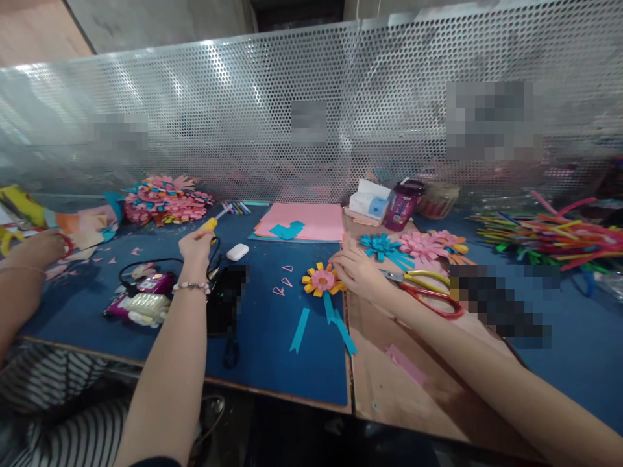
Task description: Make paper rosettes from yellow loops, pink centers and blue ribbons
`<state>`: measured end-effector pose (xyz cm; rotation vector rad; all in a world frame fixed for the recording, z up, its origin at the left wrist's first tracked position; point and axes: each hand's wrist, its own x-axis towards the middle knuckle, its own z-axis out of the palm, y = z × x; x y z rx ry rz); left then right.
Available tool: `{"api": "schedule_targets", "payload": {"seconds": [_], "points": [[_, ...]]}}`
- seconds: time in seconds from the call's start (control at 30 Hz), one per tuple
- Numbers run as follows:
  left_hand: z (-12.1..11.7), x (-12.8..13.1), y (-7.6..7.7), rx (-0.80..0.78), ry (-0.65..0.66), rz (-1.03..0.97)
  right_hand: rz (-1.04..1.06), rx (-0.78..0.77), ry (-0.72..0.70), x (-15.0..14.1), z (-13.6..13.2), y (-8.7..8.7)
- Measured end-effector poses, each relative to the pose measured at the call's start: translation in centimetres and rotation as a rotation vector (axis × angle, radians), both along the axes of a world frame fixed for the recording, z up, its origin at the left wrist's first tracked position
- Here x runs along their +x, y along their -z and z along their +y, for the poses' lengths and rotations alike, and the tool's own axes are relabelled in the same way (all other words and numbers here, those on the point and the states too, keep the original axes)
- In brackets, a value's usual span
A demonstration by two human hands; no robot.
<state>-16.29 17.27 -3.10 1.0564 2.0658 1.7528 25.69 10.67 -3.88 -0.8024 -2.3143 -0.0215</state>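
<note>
My left hand (195,245) is raised over the left part of the table, its fingers closed on a small yellow object (210,224) with a narrow pale tip; its exact kind does not show. At the middle, my right hand (357,269) pinches the right edge of a paper flower (323,280) with yellow petals and a pink centre. Blue ribbon-like paper strips (335,318) hang from the flower's lower side, and another blue strip (299,331) lies apart to the left. Several small pink paper loops (287,282) sit left of the flower.
Red-and-yellow scissors (433,292) lie beside my right forearm. Behind are pink paper sheets (306,220), a tissue pack (368,201) and a purple cup (403,204). A white case (238,251) lies near my left hand. At far left, another person's hand (41,250) holds scissors.
</note>
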Motion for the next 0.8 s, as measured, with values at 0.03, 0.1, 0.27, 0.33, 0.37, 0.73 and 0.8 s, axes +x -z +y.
{"api": "schedule_targets", "payload": {"seconds": [0.03, 0.1, 0.27, 0.33, 0.37, 0.73, 0.8], "points": [[0.0, 0.3, -0.4, 0.051, 0.015, -0.036, 0.047, -0.018, -0.011, -0.2, -0.1, -0.2], [-0.3, 1.3, -1.3, 0.136, 0.052, -0.075, 0.134, -0.064, -0.038, -0.9, -0.6, -0.8], [-2.1, 6.7, -3.2, 0.304, 0.256, -0.06, 0.34, -0.356, -0.101, -5.3, -1.1, -3.5], [-3.2, 9.8, -3.5, 0.371, 0.421, -0.031, 0.454, -0.536, -0.149, -8.0, -0.2, -4.4], [-3.8, 11.2, -3.6, 0.356, 0.495, -0.004, 0.533, -0.642, -0.157, -9.4, 0.4, -4.8], [-9.8, 16.4, -4.8, 0.191, 0.966, 0.751, 1.226, -0.964, -0.124, -12.7, 3.4, -4.7], [-11.1, 16.6, -4.7, 0.02, 1.146, 0.776, 1.234, -0.947, -0.112, -11.8, 3.6, -5.2]]}}
